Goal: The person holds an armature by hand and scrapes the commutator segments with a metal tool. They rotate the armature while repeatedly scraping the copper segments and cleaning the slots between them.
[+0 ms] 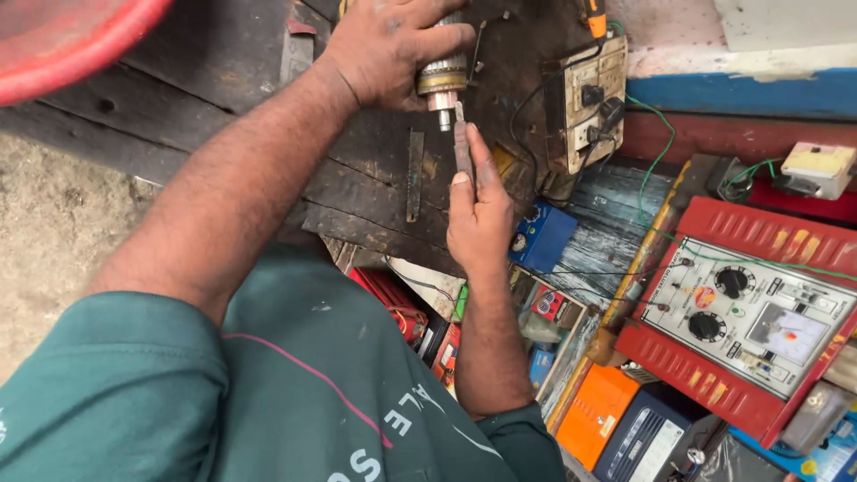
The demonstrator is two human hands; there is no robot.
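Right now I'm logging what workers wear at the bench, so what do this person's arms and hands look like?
Both arms are bare from the elbow down, with no gloves, rings or watch visible. The left hand and right hand are smudged with dark grime. The short sleeves belong to a dark green shirt, which has a thin pink line and white lettering across the front.

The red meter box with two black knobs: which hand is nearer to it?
Right. The right hand, holding a thin metal strip, is left of the meter box; the left hand grips a motor part farther up-left.

Electrical repair workshop: worn workbench [375, 192], red test meter [750, 321].
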